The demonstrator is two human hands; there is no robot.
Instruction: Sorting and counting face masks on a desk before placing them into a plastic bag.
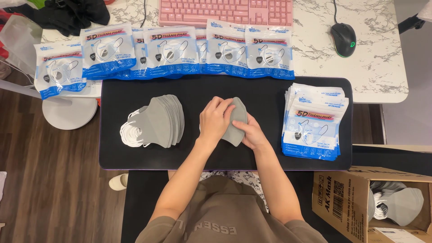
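My left hand (pixel 215 119) and my right hand (pixel 253 132) both clasp a small stack of grey face masks (pixel 237 122) over the middle of a black mat (pixel 189 155). The left hand's fingers curl over the stack's top left side; the right hand grips its lower right edge. A fanned pile of grey masks (pixel 164 119) with white ear loops (pixel 130 132) lies on the mat to the left. A stack of empty blue-and-white mask pouches (pixel 315 121) rests at the mat's right end.
A row of filled mask pouches (pixel 175 49) lines the marble table (pixel 378 63) behind the mat. A pink keyboard (pixel 225 11) and black mouse (pixel 344 39) sit farther back. An open cardboard box (pixel 342 198) with grey masks stands at lower right. A white stool (pixel 69 112) is left.
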